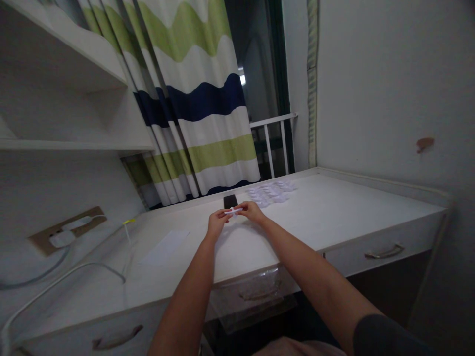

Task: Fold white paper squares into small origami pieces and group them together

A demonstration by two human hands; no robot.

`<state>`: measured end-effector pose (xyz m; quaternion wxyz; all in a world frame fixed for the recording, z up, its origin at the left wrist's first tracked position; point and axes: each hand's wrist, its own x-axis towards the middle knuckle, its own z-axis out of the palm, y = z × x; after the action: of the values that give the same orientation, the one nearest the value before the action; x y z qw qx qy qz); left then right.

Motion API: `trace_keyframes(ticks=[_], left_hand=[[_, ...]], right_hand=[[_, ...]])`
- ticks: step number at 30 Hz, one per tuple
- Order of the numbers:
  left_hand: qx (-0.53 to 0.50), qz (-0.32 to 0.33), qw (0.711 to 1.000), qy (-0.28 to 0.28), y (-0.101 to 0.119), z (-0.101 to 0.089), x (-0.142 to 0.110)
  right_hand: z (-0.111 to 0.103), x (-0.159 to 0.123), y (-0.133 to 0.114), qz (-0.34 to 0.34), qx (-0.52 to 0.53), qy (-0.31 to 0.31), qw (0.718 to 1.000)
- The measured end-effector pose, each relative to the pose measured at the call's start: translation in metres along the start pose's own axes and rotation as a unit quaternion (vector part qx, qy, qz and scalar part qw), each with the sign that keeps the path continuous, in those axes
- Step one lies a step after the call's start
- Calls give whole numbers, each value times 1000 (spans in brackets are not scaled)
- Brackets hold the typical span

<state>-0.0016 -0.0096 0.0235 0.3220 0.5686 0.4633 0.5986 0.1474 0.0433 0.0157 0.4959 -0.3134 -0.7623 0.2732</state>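
A small folded piece of white paper [233,211] is held up between my two hands, above the white desk. My left hand [217,221] pinches its left end, and the fingers of my right hand [251,211] are closed on its right end. Just behind the hands lies a dark, flat, phone-like object [230,200]. Farther back to the right, several small folded white paper pieces [270,193] lie in rows on the desk. Flat white paper sheets [166,247] rest to the left of my hands.
White cables [89,267] run from a wall socket [67,230] across the desk's left side. A shelf [74,144] overhangs at upper left. A striped curtain [208,113] hangs behind the desk [356,207]. Clear plastic [256,291] hangs over the middle drawer.
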Motion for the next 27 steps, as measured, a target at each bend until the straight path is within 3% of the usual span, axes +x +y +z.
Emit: trace_keyframes(ticks=[12,19,22,27], left_hand=[[-54,-20,998,-1,-3,1,0],[2,-5,1000,26,-9,-1,3],[13,6,1000,2,-10,-2,2],[32,10,999,-37,-10,-1,0]], right_hand=[[-4,-3,-5,-28,-53,-5,998],[-3,-3,2,-52,-70,12,996],[-2,-3,5,-62,-70,19,995],[0,-3,8,-8,-34,-4,999]])
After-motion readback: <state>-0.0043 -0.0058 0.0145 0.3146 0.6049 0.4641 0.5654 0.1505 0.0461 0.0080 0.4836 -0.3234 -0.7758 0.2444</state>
